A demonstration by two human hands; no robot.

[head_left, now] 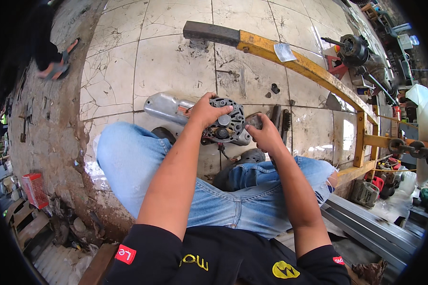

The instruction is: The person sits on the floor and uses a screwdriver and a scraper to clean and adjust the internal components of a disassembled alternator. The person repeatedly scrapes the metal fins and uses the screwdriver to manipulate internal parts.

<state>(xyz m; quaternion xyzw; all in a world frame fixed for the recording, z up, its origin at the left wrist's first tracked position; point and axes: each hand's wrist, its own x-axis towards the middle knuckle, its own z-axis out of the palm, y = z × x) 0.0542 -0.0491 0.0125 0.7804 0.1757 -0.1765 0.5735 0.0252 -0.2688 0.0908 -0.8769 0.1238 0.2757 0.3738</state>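
Observation:
A round alternator (235, 115) with a vented metal housing is held up between my hands, above the floor and in front of my crossed legs. My left hand (205, 113) wraps round its left side, the thumb lying across the top face. At the right edge, my right hand (267, 135) is bent with thumb and fingers against the housing; its fingertips are partly hidden. Wires (222, 151) hang below the alternator. Beside my left hand lies a long silver metal pan (164, 107) with reddish-brown pieces at its near end.
A dark brush (286, 121) lies right of my right hand. Small dark parts (275, 88) sit on the tiles beyond. A yellow steel frame (314, 76) with a paper (284, 52) on it stretches across the right. Someone's sandalled foot (57, 69) is at far left.

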